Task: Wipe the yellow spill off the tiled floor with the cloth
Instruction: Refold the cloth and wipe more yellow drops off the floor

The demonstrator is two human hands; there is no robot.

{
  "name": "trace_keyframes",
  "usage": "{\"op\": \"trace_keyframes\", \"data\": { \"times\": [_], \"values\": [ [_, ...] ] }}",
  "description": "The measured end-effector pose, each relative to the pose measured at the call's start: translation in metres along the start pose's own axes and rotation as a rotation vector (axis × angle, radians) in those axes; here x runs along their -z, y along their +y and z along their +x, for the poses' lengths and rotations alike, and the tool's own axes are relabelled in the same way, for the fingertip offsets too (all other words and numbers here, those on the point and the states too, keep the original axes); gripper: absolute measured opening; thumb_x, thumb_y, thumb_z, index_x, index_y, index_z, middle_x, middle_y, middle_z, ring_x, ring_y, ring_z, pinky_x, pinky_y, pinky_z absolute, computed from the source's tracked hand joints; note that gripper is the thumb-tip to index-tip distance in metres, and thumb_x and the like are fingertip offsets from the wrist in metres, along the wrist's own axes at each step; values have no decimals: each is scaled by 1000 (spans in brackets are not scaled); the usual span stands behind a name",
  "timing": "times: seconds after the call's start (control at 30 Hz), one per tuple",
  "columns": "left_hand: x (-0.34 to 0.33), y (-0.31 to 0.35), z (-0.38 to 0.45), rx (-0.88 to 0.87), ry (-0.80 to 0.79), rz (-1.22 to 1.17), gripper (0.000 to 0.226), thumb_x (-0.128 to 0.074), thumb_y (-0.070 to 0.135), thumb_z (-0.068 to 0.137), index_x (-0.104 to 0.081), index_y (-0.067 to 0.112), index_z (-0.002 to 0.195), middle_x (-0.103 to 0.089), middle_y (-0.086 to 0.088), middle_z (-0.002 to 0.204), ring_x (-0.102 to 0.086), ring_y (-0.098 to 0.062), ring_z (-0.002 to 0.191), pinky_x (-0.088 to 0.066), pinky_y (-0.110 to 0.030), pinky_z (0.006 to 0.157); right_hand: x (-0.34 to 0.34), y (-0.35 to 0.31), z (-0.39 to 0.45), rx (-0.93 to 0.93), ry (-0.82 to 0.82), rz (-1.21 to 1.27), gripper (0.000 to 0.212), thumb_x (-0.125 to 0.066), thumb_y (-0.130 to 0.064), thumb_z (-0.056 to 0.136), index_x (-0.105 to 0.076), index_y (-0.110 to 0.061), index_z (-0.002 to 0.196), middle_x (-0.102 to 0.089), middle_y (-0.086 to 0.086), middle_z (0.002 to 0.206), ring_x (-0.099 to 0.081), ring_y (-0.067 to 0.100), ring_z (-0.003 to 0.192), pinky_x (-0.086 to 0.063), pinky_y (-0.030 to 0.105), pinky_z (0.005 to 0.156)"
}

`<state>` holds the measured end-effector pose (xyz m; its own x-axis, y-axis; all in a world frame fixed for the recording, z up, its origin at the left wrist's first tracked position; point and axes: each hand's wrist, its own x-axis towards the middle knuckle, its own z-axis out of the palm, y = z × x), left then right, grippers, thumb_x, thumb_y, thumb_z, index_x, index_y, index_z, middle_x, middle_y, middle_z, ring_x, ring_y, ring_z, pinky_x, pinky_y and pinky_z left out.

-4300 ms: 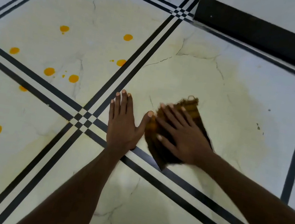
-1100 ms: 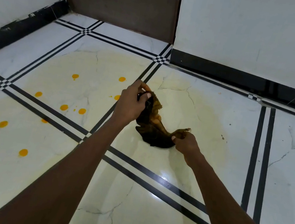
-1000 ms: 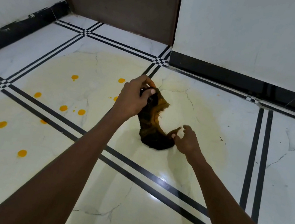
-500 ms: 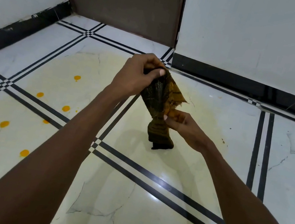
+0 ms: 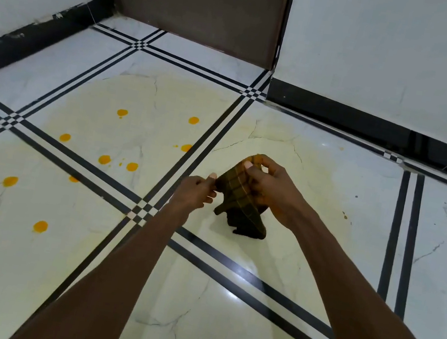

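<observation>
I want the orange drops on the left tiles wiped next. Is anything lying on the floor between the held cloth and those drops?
Nothing visible does. The cloth hangs from the left hand and right hand; only bare tiled floor separates it from the orange drops.

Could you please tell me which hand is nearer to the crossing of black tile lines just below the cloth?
Left. The left hand hangs just above and right of the crossing, pinching the cloth; the right hand grips the cloth farther right.
</observation>
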<state>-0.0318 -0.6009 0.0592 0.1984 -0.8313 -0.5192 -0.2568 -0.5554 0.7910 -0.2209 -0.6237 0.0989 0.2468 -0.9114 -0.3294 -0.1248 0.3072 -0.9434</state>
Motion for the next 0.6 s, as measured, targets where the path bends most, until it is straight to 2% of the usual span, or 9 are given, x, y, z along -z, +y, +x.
{"op": "trace_keyframes", "data": {
  "times": [0.07,0.13,0.23,0.33,0.4,0.47,0.6],
  "values": [
    [-4,-3,-1,83,-22,-47,47,-44,49,108,-71,11,100,-75,-12,112,-68,-19,94,-53,-37,95,3,-3,-4,-2,-25,62,14,-55,-30,108,-64,-24,117,-70,10,121,-69,32,115,-61,48,96],
    [-8,-3,-1,129,-81,-87,55,-39,54,107,-70,9,114,-72,-13,122,-67,-25,110,-51,-41,104,6,-7,-6,-19,-42,122,13,-53,-30,109,-61,-26,118,-71,6,117,-71,28,111,-60,46,93],
    [-14,2,-3,110,-176,-262,60,-40,56,106,-63,9,134,-66,-11,134,-61,-29,128,-46,-46,115,8,-11,-6,-71,-45,239,17,-54,-29,108,-59,-31,125,-70,7,123,-68,30,116,-55,53,101],
    [-14,8,-3,51,-181,-454,41,-48,51,105,-65,20,125,-70,-7,127,-63,-25,125,-46,-46,114,10,-15,-5,-80,-31,302,27,-55,-26,108,-60,-24,135,-72,10,116,-71,32,114,-59,49,94],
    [-11,10,-3,2,-163,-463,30,-55,44,104,-66,21,122,-72,-5,123,-64,-24,123,-50,-44,110,13,-15,-4,-80,-8,287,29,-55,-25,108,-61,-19,136,-72,10,112,-72,32,112,-59,48,92],
    [-5,11,-1,-60,-114,-454,29,-61,37,102,-67,16,122,-73,-7,121,-65,-25,122,-54,-41,104,19,-14,-3,-80,49,213,26,-56,-26,108,-63,-18,132,-72,9,109,-71,32,112,-59,46,93],
    [11,17,4,-157,7,-437,39,-71,36,96,-69,4,119,-76,-12,115,-71,-23,114,-59,-38,100,33,-10,1,-26,210,-96,25,-65,-33,103,-66,-18,123,-70,7,118,-66,22,107,-53,28,81]
  ]
}}
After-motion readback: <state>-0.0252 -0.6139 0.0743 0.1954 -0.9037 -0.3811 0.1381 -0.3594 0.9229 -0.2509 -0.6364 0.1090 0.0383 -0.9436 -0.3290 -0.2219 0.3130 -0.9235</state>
